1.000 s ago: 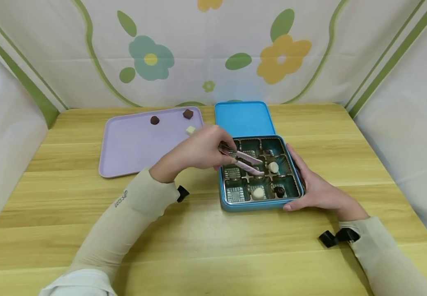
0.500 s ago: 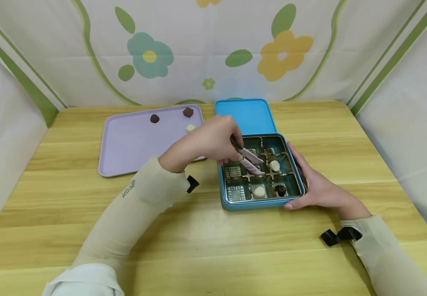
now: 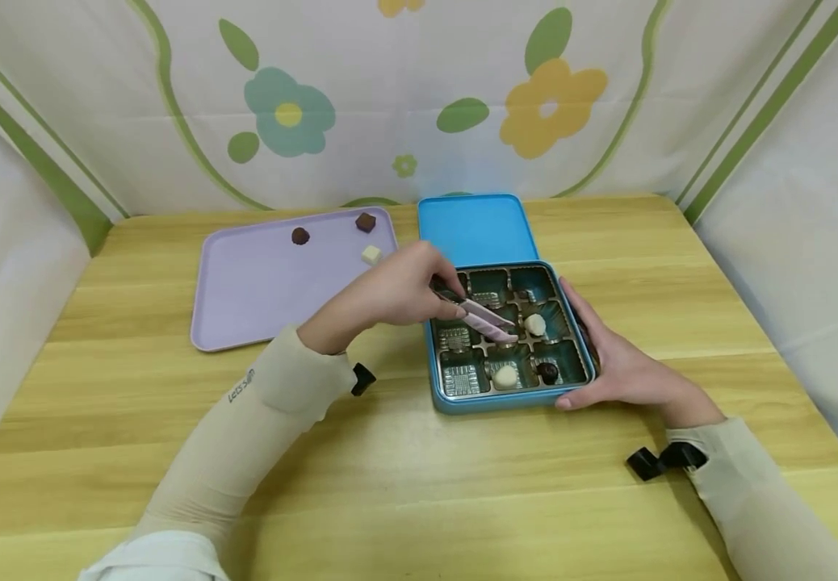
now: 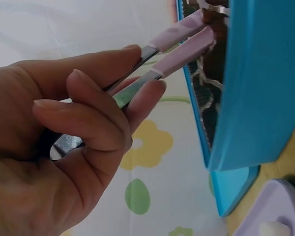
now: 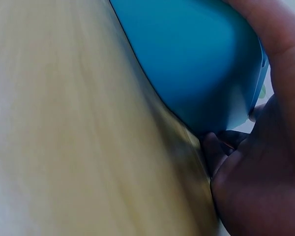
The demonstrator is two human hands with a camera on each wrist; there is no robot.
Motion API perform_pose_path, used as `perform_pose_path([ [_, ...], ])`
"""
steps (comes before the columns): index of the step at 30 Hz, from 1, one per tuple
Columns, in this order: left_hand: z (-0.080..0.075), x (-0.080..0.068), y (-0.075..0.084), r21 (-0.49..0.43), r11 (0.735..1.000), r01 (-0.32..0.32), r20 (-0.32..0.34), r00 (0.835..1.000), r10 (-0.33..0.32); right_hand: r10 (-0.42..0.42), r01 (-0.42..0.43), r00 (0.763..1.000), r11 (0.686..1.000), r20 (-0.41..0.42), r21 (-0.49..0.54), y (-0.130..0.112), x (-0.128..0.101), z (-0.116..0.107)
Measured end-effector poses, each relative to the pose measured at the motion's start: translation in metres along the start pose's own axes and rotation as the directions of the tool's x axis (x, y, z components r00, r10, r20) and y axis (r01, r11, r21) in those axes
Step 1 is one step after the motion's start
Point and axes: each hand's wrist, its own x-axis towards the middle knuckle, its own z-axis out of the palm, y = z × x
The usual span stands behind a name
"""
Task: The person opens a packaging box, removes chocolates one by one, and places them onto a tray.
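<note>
My left hand (image 3: 408,286) pinches metal tongs (image 4: 174,46) with pink tips. The tips reach down into the middle of the blue box (image 3: 492,401), which holds a gold-coloured divided insert; a brown surface shows right at the tips in the left wrist view. A white chocolate (image 3: 535,325) sits in the middle row at right. Along the front row lie a cream chocolate (image 3: 505,377) and a dark chocolate (image 3: 547,372). My right hand (image 3: 622,371) grips the box's right side, thumb at the front corner, fingers along the side wall.
A lilac tray (image 3: 245,298) at left bears a round brown chocolate (image 3: 300,236), an angular brown chocolate (image 3: 366,222) and a white square chocolate (image 3: 371,255). Behind the box lies a bright blue lid (image 3: 477,228). A flowered cloth (image 3: 361,105) hangs at the table's back edge.
My left hand shifted right and up, then came back left and lower. The tongs' tips now stand slightly closer together. My right hand keeps its hold on the box.
</note>
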Motion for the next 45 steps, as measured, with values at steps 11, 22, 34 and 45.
perform_pose_path([
  [11,0.006,-0.008,-0.007,-0.053,0.998,-0.031,-0.083,0.996,0.026,0.002,-0.002,1.0,1.0,-0.009,0.016,0.002,-0.004,0.001],
  [22,0.018,-0.02,-0.035,-0.404,0.914,0.034,-0.125,0.988,-0.092,-0.007,0.007,1.0,1.0,0.003,0.014,0.003,0.0,-0.001],
  [34,0.023,-0.025,-0.048,-0.519,0.855,0.004,-0.183,0.976,-0.116,-0.007,0.007,1.0,1.0,0.002,0.015,0.003,0.0,-0.001],
  [45,0.026,-0.026,-0.055,-0.614,0.789,-0.011,-0.22,0.963,-0.157,-0.004,0.004,1.0,1.0,0.002,0.031,0.0,-0.001,-0.001],
])
